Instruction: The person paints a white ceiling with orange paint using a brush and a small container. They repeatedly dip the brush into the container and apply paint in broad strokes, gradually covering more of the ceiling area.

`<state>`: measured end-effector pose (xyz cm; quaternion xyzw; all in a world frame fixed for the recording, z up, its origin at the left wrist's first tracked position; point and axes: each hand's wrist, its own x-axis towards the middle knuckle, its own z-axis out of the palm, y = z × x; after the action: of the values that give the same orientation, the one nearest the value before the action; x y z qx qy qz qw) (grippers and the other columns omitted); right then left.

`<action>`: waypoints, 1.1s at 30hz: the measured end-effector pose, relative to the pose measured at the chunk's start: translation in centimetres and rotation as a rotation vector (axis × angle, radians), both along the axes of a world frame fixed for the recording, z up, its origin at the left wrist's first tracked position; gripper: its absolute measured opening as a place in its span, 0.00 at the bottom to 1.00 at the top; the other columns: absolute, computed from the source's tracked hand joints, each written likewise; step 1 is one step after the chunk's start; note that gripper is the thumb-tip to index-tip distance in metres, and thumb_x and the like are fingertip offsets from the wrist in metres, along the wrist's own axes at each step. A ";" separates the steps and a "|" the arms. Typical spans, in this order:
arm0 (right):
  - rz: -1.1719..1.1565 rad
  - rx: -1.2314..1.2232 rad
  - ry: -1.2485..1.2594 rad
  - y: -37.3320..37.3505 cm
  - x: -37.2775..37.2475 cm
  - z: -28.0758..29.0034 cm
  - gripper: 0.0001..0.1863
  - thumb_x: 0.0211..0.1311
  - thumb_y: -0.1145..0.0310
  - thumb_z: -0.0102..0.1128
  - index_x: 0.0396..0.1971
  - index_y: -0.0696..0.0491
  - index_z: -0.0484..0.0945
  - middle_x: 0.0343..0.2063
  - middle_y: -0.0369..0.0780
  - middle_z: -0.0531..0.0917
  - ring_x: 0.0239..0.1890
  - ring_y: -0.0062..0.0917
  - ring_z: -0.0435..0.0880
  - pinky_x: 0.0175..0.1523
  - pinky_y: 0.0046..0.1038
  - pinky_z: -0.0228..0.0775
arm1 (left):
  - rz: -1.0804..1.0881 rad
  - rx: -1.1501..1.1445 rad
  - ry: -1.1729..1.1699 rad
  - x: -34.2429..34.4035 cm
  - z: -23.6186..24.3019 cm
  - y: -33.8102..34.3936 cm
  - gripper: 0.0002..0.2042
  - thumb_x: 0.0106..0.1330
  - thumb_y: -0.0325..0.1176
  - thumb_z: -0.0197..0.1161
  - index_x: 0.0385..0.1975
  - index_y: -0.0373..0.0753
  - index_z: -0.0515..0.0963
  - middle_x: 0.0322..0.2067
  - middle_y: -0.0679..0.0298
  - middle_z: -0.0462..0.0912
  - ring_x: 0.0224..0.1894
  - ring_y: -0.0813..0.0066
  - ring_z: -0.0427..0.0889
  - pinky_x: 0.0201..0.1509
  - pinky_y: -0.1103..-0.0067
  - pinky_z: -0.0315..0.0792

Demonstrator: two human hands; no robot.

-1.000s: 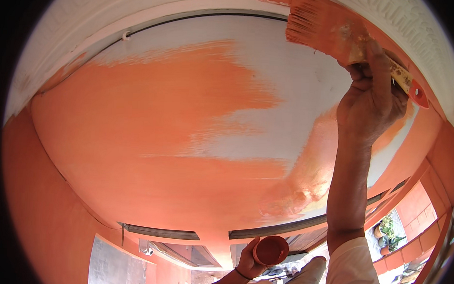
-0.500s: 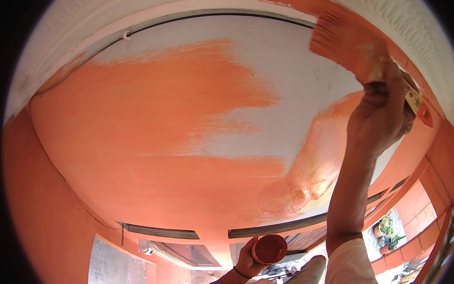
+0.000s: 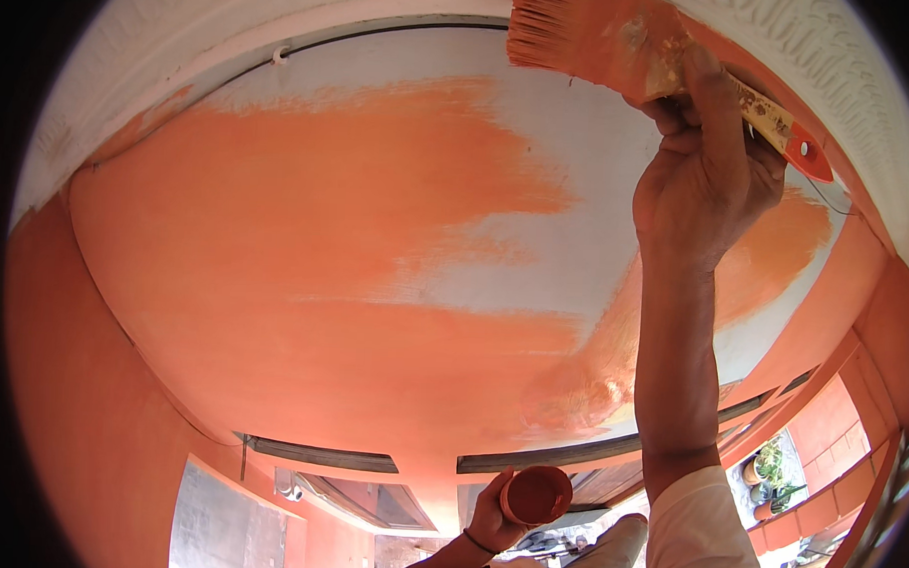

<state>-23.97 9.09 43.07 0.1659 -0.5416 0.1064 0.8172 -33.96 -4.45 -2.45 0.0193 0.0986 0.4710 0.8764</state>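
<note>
My right hand (image 3: 704, 173) is raised high at the upper right, its fingers closed round the handle of a wide paintbrush (image 3: 603, 39). Orange paint coats the bristles, which point left and lie against the border between the ceiling and the white moulding. The brush's yellow handle ends in a red tip with a hole. Low in the middle, my left hand (image 3: 495, 514) grips a small round cup (image 3: 537, 495) of orange-red paint from its left side. Above both hands spreads a ceiling (image 3: 377, 201), partly covered in orange, with a bare grey-white patch beside my right hand.
A white patterned moulding (image 3: 832, 87) curves along the top and right. A dark cable (image 3: 383, 27) runs beside it, held by a white clip (image 3: 279, 56). Dark slatted vents (image 3: 318, 454) sit above the windows. Potted plants (image 3: 768, 475) stand outside at the lower right.
My right hand has swept the paintbrush left and upward along the moulding border, leaving orange behind it. My left hand and the cup have hardly moved.
</note>
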 end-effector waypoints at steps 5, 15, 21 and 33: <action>-0.037 -0.022 0.026 0.2 0.6 0.1 0.03 0.66 0.79 0.70 0.37 0.63 0.88 0.31 0.41 0.89 0.30 0.25 0.90 0.36 0.35 0.93 | -0.014 -0.007 -0.030 0.0 -0.3 0.1 0.28 0.81 0.53 0.50 0.66 0.34 0.73 0.64 0.49 0.79 0.66 0.51 0.80 0.70 0.52 0.76; -0.204 -0.044 0.043 0.6 3.1 -0.5 0.07 0.70 0.76 0.67 0.39 0.62 0.90 0.31 0.43 0.89 0.31 0.26 0.91 0.39 0.36 0.94 | -0.024 0.005 -0.032 0.4 0.1 0.1 0.27 0.80 0.53 0.53 0.65 0.35 0.73 0.64 0.51 0.80 0.66 0.53 0.80 0.70 0.53 0.76; -0.236 -0.094 0.083 0.6 5.4 -0.7 0.07 0.70 0.76 0.66 0.40 0.63 0.90 0.31 0.44 0.89 0.33 0.26 0.91 0.40 0.36 0.93 | -0.031 -0.010 -0.033 0.8 0.2 0.1 0.28 0.81 0.53 0.52 0.65 0.35 0.74 0.64 0.50 0.80 0.65 0.52 0.80 0.69 0.53 0.77; -0.497 -0.073 0.145 -0.4 9.1 -1.0 0.05 0.67 0.78 0.69 0.37 0.65 0.89 0.32 0.45 0.88 0.32 0.25 0.90 0.40 0.35 0.94 | -0.053 0.029 0.009 1.3 -0.1 0.1 0.28 0.80 0.54 0.54 0.66 0.36 0.72 0.64 0.52 0.79 0.67 0.53 0.78 0.69 0.54 0.76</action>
<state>-14.88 8.65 42.03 0.0053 -0.5014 -0.0904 0.8605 -32.70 -4.38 -2.53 0.0366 0.0951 0.4491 0.8877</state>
